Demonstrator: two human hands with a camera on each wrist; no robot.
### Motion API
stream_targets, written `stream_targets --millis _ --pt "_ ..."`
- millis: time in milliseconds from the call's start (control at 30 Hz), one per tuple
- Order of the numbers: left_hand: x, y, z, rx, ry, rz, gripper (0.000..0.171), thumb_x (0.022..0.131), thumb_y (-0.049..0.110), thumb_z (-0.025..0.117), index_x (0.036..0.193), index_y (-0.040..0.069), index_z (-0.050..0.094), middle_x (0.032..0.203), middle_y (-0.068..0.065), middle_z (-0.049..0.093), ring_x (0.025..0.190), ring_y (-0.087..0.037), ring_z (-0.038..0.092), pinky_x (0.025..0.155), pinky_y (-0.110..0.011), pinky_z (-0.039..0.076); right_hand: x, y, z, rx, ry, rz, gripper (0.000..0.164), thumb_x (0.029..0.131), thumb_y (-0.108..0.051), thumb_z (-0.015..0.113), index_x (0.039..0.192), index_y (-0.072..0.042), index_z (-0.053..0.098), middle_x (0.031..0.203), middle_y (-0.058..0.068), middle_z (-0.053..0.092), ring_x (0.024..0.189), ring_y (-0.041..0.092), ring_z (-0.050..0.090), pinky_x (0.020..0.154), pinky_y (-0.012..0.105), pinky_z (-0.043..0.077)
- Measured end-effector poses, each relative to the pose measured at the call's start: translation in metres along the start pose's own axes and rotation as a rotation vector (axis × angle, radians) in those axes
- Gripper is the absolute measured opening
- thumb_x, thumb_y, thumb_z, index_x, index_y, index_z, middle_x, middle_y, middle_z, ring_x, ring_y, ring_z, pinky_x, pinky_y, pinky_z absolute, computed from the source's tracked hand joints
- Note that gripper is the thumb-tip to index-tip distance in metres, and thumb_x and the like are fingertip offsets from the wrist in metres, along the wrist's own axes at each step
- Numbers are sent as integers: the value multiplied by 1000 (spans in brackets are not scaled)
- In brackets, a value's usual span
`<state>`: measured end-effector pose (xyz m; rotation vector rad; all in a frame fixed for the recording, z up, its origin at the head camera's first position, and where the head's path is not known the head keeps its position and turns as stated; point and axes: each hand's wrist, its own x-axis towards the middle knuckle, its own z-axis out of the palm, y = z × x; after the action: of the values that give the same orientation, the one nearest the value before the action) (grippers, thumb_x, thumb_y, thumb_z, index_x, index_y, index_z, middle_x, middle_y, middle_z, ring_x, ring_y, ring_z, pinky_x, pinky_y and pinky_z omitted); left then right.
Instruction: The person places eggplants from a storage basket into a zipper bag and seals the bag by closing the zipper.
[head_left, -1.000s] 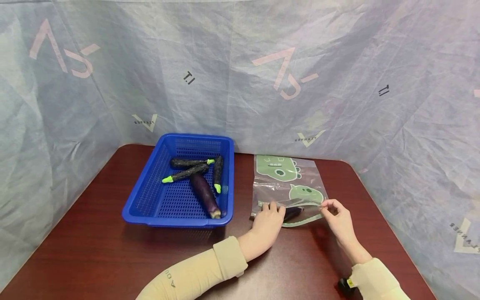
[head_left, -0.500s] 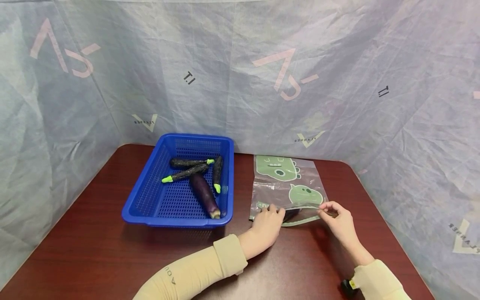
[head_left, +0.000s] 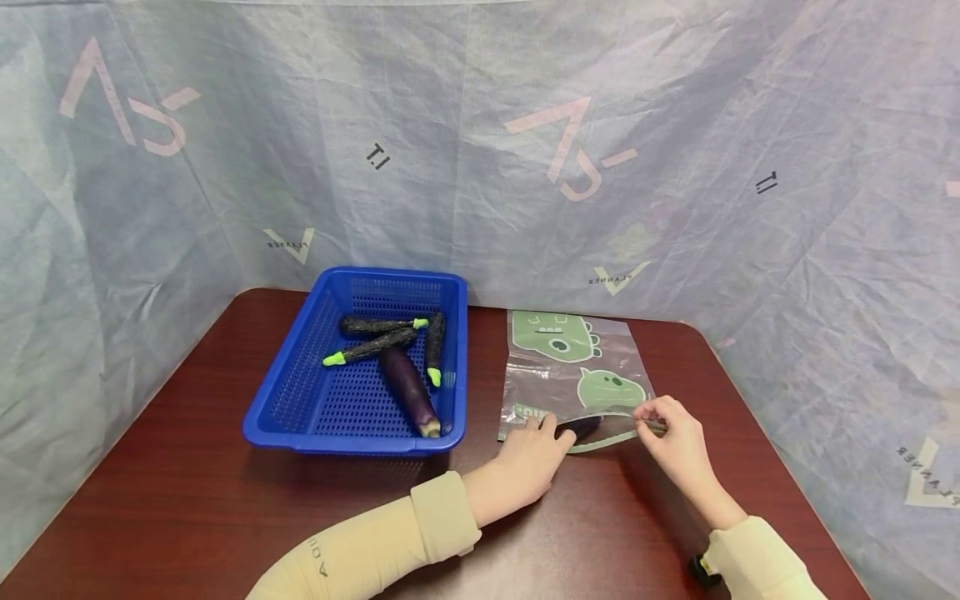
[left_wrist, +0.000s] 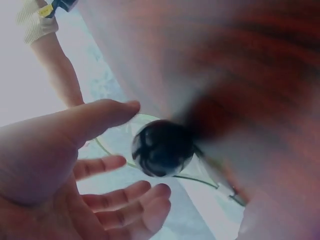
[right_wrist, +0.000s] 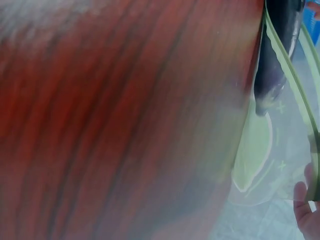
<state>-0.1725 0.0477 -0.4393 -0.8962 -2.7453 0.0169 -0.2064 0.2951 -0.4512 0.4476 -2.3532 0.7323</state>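
Note:
A clear zip bag with green cartoon prints lies flat on the table, its mouth toward the person. Inside that mouth lies a dark purple eggplant, one rounded end facing out. My right hand pinches the right corner of the bag's opening between thumb and fingers and lifts it a little. At the left of the mouth is my left hand. In the left wrist view its thumb and fingers are spread beside the eggplant's end. The right wrist view shows the eggplant between the bag's green-edged lips.
Left of the bag stands a blue perforated basket. It holds another purple eggplant and several thin, dark, bumpy vegetables with bright green ends. A grey printed cloth hangs behind the dark red table.
My left hand has drawn back slightly toward the person, and its fingers have come away from the bag's edge beside the eggplant. The right hand keeps its pinch on the bag, nearly unmoved.

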Motion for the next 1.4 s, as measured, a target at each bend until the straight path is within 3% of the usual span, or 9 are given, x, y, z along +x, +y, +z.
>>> stream_targets --millis 100,400,633,867,1400 --pt "-5 -1 -2 16 34 50 21 83 17 65 101 22 55 104 -6 53 85 -21 57 45 -26 44 0 0 1 6 -11 -22 25 66 8 70 79 -12 64 75 -3 56 73 4 49 68 9 37" --pt "-13 -7 2 53 38 132 26 87 17 61 110 28 60 109 -4 52 84 -21 57 44 -26 43 -3 0 2 46 -27 -35 24 65 10 66 77 -11 62 73 -1 55 69 7 48 64 10 37" --pt "-12 -9 4 43 70 136 20 86 15 60 103 24 62 107 -4 52 82 -21 56 44 -26 44 -3 2 3 38 -14 -22 28 62 13 67 74 -12 61 72 -3 53 68 6 47 62 11 36" --pt "-8 -6 1 -18 35 138 18 86 12 61 102 21 61 104 -5 52 83 -21 57 47 -28 47 -4 4 3 35 -28 -6 28 63 12 67 75 -13 61 72 -4 54 68 4 46 63 11 36" --pt "5 4 -1 -20 -7 106 15 83 16 65 96 17 58 99 -6 51 75 -20 55 47 -26 45 -2 0 3 48 -22 19 27 64 12 67 75 -13 62 72 -5 53 68 3 45 62 9 36"
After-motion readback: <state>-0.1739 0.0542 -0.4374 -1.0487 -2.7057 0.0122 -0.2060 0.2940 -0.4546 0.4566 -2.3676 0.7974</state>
